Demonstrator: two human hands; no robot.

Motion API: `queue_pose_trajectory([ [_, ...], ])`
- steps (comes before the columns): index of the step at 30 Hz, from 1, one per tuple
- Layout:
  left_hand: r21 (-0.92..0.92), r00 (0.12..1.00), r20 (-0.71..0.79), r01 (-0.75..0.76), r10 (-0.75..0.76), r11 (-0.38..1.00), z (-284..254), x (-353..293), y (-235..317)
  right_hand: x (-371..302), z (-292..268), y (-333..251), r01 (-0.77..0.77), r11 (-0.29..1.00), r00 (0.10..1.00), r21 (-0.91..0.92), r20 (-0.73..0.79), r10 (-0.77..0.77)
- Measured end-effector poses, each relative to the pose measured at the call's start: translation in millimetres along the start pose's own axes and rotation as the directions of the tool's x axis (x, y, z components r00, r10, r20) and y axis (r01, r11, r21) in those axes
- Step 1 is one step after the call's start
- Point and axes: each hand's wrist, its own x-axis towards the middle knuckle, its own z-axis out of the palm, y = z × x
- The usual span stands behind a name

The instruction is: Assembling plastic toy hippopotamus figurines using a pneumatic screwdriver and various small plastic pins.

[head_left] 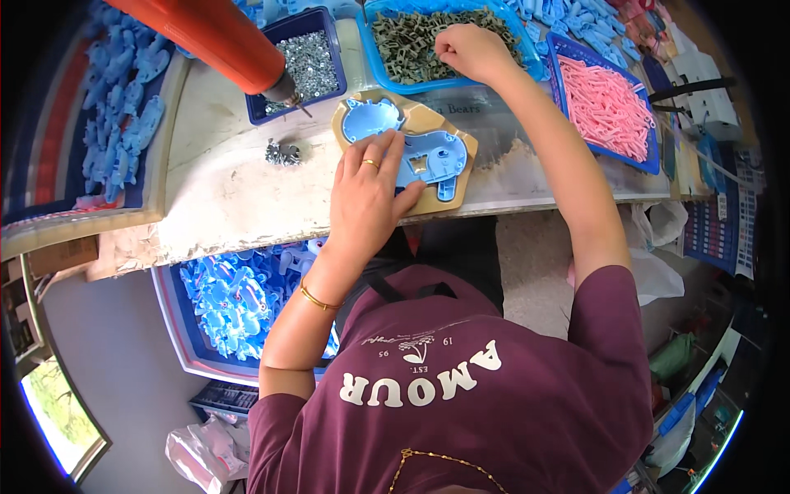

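Observation:
My left hand [364, 185] lies with its fingers stretched out over a light blue plastic shell [440, 156], which sits in a tan shaped holder [459, 188] at the table's front edge. The shell has a round part and a longer part with a small tab; my fingers hide some of it. My right hand [475, 53] reaches into a bright blue basket [383, 74] of small dark green parts [411, 41]. Its fingers are curled and pressed together at the parts; anything between them is hidden.
A red power screwdriver [218, 41] hangs at upper left, its bit near a bin of small silver screws [306, 66]. Loose screws [282, 152] lie on the table. Pink strips [605, 107] fill a basket at right. Blue shells [234, 300] fill a crate below the table.

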Motion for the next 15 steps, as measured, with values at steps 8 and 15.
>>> queue_pose_trajectory([
  [8,-0.056,1.0,-0.003,-0.017,0.017,0.998,-4.8,4.6,-1.9,1.6,-3.6,51.3,0.105,0.717,0.992,0.689,-0.127,-0.024],
  [15,-0.495,0.984,-0.013,0.15,-0.179,0.856,-21.3,38.9,-3.5,-29.6,-44.8,-4.5,-0.035,0.363,0.986,0.931,0.092,-0.14],
])
